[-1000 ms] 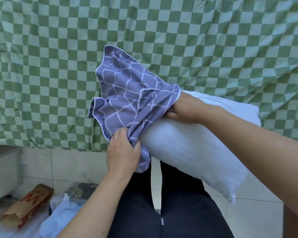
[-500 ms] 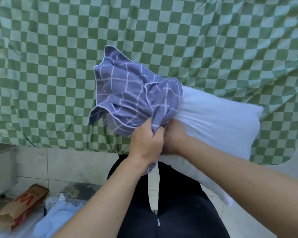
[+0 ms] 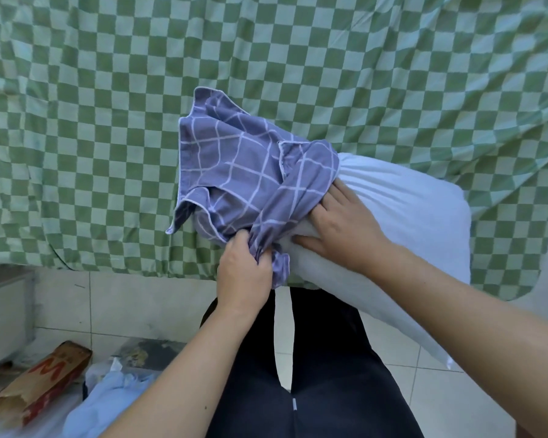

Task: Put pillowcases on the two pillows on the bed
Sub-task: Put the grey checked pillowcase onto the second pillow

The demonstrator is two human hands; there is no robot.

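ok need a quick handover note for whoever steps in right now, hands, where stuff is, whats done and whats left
Left hand: grips a bunched edge of the purple checked pillowcase.
Right hand: lies fairly flat on the white pillow, fingertips at or under the pillowcase edge.
Where things are: the pillow is held up in front of the green checked sheet; the pillowcase covers only its left end, gathered there.
Done: the case is started on one end.
Left: draw it along the bare length of the pillow and square the corners. A second pillow and case are not in view, so that one is presumably still to do.
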